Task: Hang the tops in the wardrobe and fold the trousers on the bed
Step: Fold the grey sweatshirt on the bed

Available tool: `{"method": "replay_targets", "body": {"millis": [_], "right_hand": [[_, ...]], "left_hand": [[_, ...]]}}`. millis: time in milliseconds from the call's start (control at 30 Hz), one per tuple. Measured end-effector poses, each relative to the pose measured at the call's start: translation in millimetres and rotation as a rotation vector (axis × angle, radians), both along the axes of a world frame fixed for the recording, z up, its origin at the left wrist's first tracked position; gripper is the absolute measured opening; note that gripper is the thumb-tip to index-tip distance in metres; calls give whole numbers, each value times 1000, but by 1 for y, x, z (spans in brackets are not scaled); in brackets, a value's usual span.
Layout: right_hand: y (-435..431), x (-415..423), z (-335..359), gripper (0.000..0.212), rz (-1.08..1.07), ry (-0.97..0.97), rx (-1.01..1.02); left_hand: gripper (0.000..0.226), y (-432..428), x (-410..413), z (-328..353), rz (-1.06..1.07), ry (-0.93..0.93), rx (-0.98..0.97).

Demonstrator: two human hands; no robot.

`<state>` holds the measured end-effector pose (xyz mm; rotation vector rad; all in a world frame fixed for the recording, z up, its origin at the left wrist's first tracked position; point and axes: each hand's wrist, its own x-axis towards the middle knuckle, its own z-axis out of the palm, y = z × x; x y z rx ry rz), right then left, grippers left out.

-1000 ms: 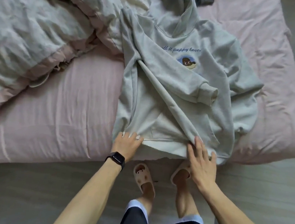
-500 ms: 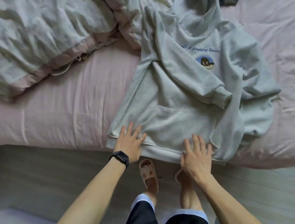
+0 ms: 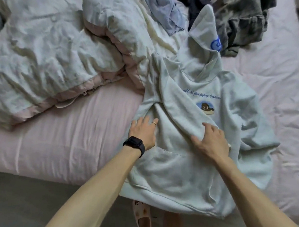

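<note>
Fingers of the left hand point(image 3: 143, 131) lie straight and flat on a pale grey cotton hoodie point(image 3: 176, 170), spread front-up at the near edge of the pink-sheeted bed point(image 3: 71, 133). Across its chest, the folded sleeve point(image 3: 177, 115) is grasped between the curled fingers and thumb of the right hand point(image 3: 213, 141).

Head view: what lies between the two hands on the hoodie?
Only hoodie fabric: its front, crossed by the folded sleeve that the right hand grips, in the head view.
</note>
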<state>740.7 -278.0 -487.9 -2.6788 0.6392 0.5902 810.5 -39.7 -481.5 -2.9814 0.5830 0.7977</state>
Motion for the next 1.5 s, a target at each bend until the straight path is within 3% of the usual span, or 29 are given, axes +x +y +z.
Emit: {"method": "replay_targets", "body": {"millis": [67, 133, 200, 267, 400, 467, 500, 600, 667, 733, 800, 900, 1000, 1100, 1167, 1267, 1333, 1367, 1433, 1500], "right_hand": [[-21, 13, -13, 113, -1, 241, 4], [-34, 11, -31, 126, 128, 409, -76], [-42, 8, -45, 111, 295, 399, -175], [-52, 18, -49, 83, 292, 265, -167], [-71, 69, -24, 42, -99, -106, 111], [-82, 100, -3, 25, -303, -250, 293], [-89, 114, 7, 28, -376, -265, 354], [-100, 140, 25, 32, -430, -102, 318], [-94, 139, 17, 18, -241, 60, 49], [-71, 132, 5, 31, -30, 286, -146], [-48, 127, -8, 50, -15, 397, -187], [-15, 131, -24, 64, -36, 253, -129], [5, 132, -40, 71, -78, 168, -111], [-1, 125, -49, 34, -115, 129, -151], [-9, 114, -50, 16, -216, -115, -165], [-25, 112, -45, 18, -309, -390, -369], [-31, 122, -43, 25, -325, -379, -399], [-30, 127, -44, 40, -324, -362, -368], [-21, 127, -49, 57, -308, -384, -349], [3, 116, -55, 55, -282, -438, -360]], "left_hand": [[67, -9, 27, -8, 92, -52, -10], [68, -18, 54, -23, 112, -139, 31], [69, -30, 83, -39, 83, -202, 103], [68, -40, 112, -51, 21, -250, 164], [38, -30, 150, -49, -228, -419, 202], [35, 1, 157, -44, -195, -451, 126], [35, 22, 158, -41, -118, -417, 107], [39, 82, 161, -27, 11, -331, 231], [47, 100, 164, -24, -24, -223, 319], [48, 101, 171, -24, -6, -85, 363], [43, 87, 172, -27, 61, 44, 359], [51, 74, 177, -31, 236, -49, 133], [70, 57, 196, -32, 31, -360, -147], [79, 38, 231, -42, -413, -418, -34], [50, 26, 253, -50, -646, -330, 124], [45, 22, 286, -45, -496, -286, 273], [41, 22, 302, -41, -338, -321, 294], [40, 23, 305, -42, -316, -345, 285], [45, 18, 296, -43, -289, -379, 143], [49, 18, 268, -47, -265, -498, -190]]}}
